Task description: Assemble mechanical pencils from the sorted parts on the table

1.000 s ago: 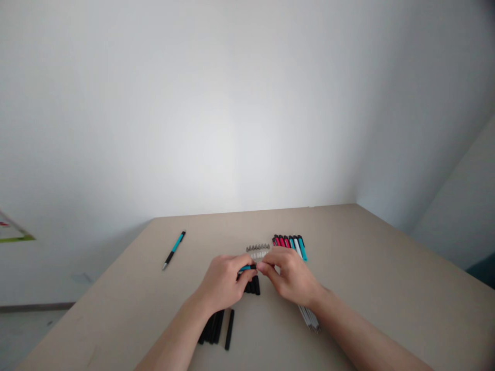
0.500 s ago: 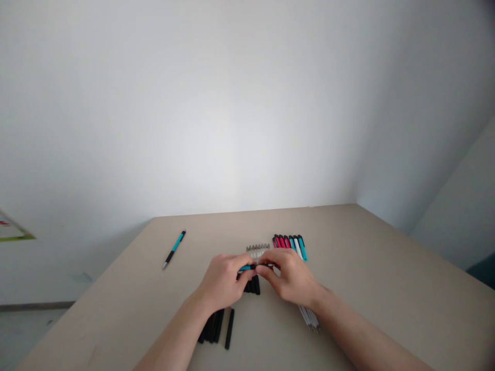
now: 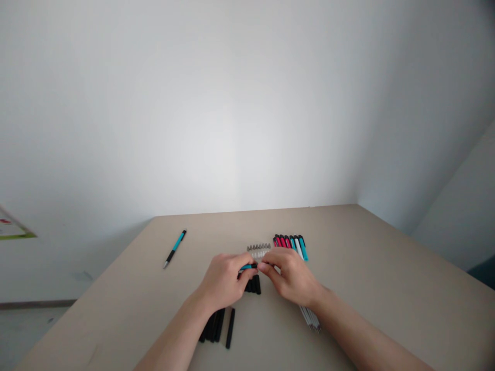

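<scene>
Between the thumb and fingers of my left hand (image 3: 221,283) lies a blue pen barrel (image 3: 246,267) with a black end, held level and pointing right. My right hand (image 3: 291,274) is pinched at that black end, fingertips close against it. Whatever small part sits in the right fingers is hidden. Just behind the hands run a row of silver pen tips (image 3: 259,247) and a row of small clear pieces (image 3: 260,254). Short black tubes (image 3: 253,285) lie beneath the left fingers, partly covered.
A blue and black pen (image 3: 175,248) lies apart at the left. Pink, white and blue pen barrels (image 3: 290,241) line up behind my right hand. Thin refills (image 3: 310,319) stick out under the right wrist. Longer black tubes (image 3: 218,325) lie by my left forearm. A wall (image 3: 247,129) rises behind the table.
The right fingertips have shifted slightly at the barrel's black end, and the dark piece seen between them before is now hidden. Everything else stays in place apart from a slight camera shift.
</scene>
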Demonstrator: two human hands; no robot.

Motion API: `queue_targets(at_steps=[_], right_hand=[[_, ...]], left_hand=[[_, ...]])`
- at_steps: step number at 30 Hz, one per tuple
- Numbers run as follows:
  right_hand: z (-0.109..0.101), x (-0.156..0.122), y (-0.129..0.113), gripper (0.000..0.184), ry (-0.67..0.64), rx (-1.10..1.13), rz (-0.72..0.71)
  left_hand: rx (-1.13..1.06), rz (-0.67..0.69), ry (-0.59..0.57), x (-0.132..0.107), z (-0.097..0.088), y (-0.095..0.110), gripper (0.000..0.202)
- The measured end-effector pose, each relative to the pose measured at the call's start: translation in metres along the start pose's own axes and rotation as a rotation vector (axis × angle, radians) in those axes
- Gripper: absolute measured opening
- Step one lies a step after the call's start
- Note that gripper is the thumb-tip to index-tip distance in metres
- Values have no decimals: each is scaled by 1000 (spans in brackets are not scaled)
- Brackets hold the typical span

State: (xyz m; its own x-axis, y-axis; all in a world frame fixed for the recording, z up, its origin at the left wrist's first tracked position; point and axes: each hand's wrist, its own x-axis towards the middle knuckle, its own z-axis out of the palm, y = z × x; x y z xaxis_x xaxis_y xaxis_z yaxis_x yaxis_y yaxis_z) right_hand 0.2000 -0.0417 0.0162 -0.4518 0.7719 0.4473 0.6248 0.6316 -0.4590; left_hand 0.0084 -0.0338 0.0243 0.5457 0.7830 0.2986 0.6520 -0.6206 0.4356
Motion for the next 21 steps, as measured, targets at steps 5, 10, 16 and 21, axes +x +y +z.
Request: queue_targets(at_steps=[5, 10, 16, 21], right_hand=[[0, 0, -1, 37, -31, -1, 31], [-1, 1, -3, 40, -47, 10, 72], [-3, 0, -2, 48, 25, 128, 255], [-6, -2, -4, 57, -161, 58, 282]], left_hand=[[19, -4, 3, 0, -1, 3, 16], [43, 10, 27, 0, -1, 4, 15], [-31, -119, 209, 3, 2, -5, 15], [-613, -323, 492, 11, 3, -12, 29]])
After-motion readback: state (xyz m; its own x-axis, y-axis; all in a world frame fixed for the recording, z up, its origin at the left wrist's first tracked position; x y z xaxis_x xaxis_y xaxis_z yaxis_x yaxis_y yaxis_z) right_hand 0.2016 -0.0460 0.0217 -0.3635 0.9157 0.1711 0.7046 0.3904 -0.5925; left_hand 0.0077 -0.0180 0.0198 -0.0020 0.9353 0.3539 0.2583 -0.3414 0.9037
